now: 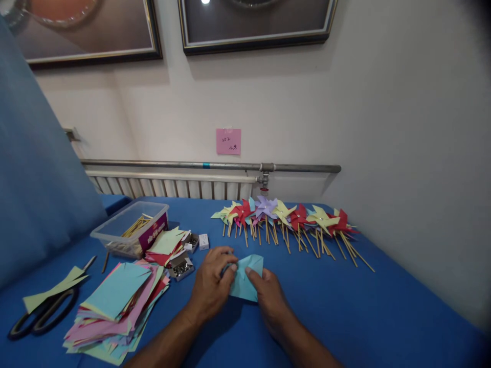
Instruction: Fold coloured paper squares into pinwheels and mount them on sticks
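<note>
A light-blue paper square (245,283) is held above the blue table cover, its top right part bent over. My right hand (268,294) grips its right side, thumb on the front and fingers behind. My left hand (215,276) is closed at the paper's left edge, with thumb and index finger bent together there; whether a small pin sits between them cannot be made out. To the left of my hands lie a stack of coloured paper sheets (115,296) and an opened small box of metal pins (181,268).
A clear plastic tub (130,214) with wooden sticks stands at the back left. Black-handled scissors (49,312) lie left, under pale green paper strips. More cut paper (166,243) and a small white box (203,241) are nearby. Finished pinwheels (284,212) line the back right.
</note>
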Tool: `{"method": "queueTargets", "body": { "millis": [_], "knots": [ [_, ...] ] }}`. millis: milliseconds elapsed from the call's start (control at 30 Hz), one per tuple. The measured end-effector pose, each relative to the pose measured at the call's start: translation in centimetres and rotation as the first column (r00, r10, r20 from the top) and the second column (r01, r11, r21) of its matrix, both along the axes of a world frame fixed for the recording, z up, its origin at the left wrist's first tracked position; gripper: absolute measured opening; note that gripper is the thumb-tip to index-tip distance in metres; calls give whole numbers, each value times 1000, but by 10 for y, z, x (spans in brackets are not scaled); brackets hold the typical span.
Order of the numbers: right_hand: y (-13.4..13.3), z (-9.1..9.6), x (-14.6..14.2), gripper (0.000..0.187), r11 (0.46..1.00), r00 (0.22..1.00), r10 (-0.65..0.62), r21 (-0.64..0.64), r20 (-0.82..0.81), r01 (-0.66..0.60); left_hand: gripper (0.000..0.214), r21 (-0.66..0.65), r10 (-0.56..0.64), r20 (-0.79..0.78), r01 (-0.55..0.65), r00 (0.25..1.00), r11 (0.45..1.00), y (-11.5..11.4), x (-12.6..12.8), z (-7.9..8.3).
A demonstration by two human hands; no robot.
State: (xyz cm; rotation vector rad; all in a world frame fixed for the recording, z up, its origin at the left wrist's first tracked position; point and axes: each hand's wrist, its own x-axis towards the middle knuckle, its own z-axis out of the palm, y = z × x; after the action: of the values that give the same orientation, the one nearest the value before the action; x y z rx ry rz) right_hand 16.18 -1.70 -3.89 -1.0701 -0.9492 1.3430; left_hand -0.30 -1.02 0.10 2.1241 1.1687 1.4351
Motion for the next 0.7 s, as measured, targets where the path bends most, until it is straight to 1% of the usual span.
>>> {"method": "queueTargets", "body": {
  "millis": [67, 100, 167, 233, 267, 300, 400, 467, 500, 567, 633, 700],
  "knots": [
    [1, -3, 1, 53, 1000, 999, 4, -7, 33, -3, 20, -149, 33, 100, -18, 994, 989, 4, -1, 1],
    [2, -5, 1, 52, 1000, 999, 12, -5, 50, -12, 21, -243, 48, 135, -14, 990, 970, 6, -1, 1],
    [5, -10, 2, 53, 999, 995, 31, 5, 96, -31, 26, -441, 66, 175, 18, 982, 897, 9, -1, 0],
    [7, -16, 2, 54, 999, 989, 42, 8, 141, -44, 31, -575, 59, 202, 70, 978, 816, 11, 0, -2],
    [9, -18, 2, 56, 999, 986, 45, 5, 158, -46, 32, -604, 54, 220, 92, 974, 792, 12, 1, -3],
    [10, -21, 2, 57, 999, 985, 44, 1, 167, -44, 32, -614, 58, 241, 106, 969, 782, 12, 1, -3],
    [13, -25, 0, 60, 998, 987, 61, -3, 147, -62, 33, -599, 107, 337, 125, 935, 791, 14, 2, -4],
    [14, -26, 0, 61, 997, 989, 74, 1, 131, -75, 43, -589, 149, 441, 160, 885, 792, 16, 3, -5],
    [14, -27, 0, 62, 997, 988, 71, 1, 134, -71, 49, -593, 164, 491, 190, 856, 783, 16, 3, -6],
    [13, -26, 0, 64, 998, 986, 57, 3, 156, -58, 61, -614, 181, 556, 254, 811, 747, 17, 5, -9],
    [13, -26, 0, 64, 999, 984, 50, 7, 172, -52, 66, -644, 176, 563, 296, 808, 705, 17, 7, -11],
    [12, -24, 0, 62, 997, 985, 69, 13, 156, -72, 67, -658, 169, 557, 308, 813, 687, 17, 8, -11]
  ]
}}
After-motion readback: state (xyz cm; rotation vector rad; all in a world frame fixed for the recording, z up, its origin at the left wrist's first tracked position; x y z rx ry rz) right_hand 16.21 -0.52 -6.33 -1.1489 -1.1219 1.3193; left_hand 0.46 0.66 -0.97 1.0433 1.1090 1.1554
